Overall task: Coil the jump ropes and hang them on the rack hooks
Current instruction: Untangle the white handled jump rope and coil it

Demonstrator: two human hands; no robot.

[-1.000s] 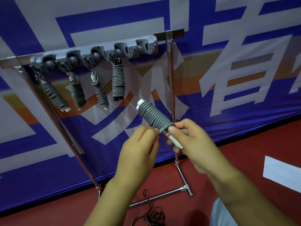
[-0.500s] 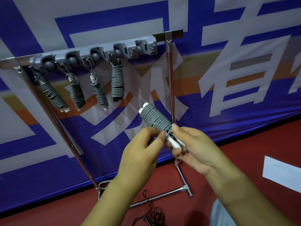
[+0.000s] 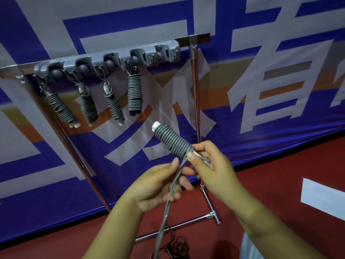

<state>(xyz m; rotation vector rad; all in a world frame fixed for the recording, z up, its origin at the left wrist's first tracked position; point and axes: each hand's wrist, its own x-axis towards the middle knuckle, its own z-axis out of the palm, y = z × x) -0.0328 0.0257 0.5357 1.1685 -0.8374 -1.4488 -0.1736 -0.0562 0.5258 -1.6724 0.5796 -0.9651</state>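
Observation:
A grey jump rope is coiled tightly round its white handles, pointing up and left. My right hand grips the lower end of this bundle, thumb on the white handle. A loose doubled end of grey cord runs down from the bundle past my left hand, whose fingers curl loosely round it. The cord hangs on toward the floor. Above, a grey hook rack on a metal bar carries several coiled ropes. Its rightmost hook is bare.
The rack stands on chrome legs with a foot bar on the red floor. A dark tangled rope lies on the floor below my hands. A blue and white banner hangs behind. A white sheet lies at right.
My left hand has dropped away from the bundle and drawn the loose cord end down and out. The bundle sits slightly higher and my right hand keeps its grip.

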